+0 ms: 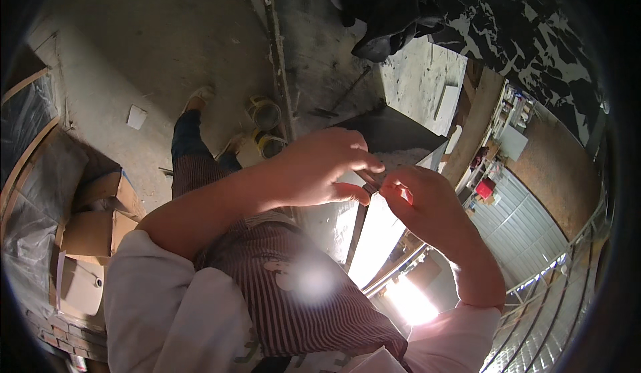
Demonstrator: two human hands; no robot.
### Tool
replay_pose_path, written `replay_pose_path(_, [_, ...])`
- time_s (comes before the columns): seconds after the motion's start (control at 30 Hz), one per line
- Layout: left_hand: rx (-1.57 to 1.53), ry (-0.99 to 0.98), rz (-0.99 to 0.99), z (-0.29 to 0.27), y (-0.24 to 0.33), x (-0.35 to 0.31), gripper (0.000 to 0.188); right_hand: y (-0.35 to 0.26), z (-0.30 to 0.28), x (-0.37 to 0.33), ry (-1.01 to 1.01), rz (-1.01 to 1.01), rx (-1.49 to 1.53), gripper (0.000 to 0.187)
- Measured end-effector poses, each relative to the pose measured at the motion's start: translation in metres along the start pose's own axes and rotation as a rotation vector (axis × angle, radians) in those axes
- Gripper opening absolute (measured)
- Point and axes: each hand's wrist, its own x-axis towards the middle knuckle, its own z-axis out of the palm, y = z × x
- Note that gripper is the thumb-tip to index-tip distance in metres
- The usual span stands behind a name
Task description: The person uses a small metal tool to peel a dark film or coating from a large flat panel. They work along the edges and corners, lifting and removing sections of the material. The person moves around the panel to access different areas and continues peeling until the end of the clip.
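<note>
My left hand (322, 167) reaches in with its thumb and fingers curled around a thin dark edge. Close against it, my right hand (420, 203) pinches with thumb and forefinger. Between the fingertips sits a small dark piece (370, 188), too small and shaded to name. Just beyond the hands lies a dark flat panel (400, 127) with a pale, dusty patch along its near side. Below the fingers, a narrow bright white surface (375, 239) slants down toward my striped apron (294, 279).
Two round cans (264, 114) stand on the concrete floor at left of the worktop (417, 72). Black crumpled material (387, 32) and a black-and-white marbled sheet (514, 32) lie at the far side. Cardboard boxes (90, 233) are at the left. A bright light glares low at the right.
</note>
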Motion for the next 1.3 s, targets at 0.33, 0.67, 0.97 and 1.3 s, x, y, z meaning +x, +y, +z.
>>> replay_pose_path(0.33, [0.016,0.235,-0.217,0.022,0.03,-0.03,0.012,0.018,0.019,0.001,0.146,-0.129,0.303,0.011])
replay_pose_path(0.67, [0.118,0.367,-0.5,0.062,0.018,-0.088,0.017,0.034,0.033,-0.006,0.432,-0.379,-0.012,0.011])
replay_pose_path(0.97, [-0.453,0.641,-0.571,0.114,0.01,-0.054,0.015,0.013,0.031,0.03,0.187,-0.226,-0.286,0.02])
replay_pose_path(1.3, [-0.798,0.74,-0.63,0.13,0.013,-0.051,0.017,0.008,0.032,0.044,0.114,-0.089,-0.356,0.028])
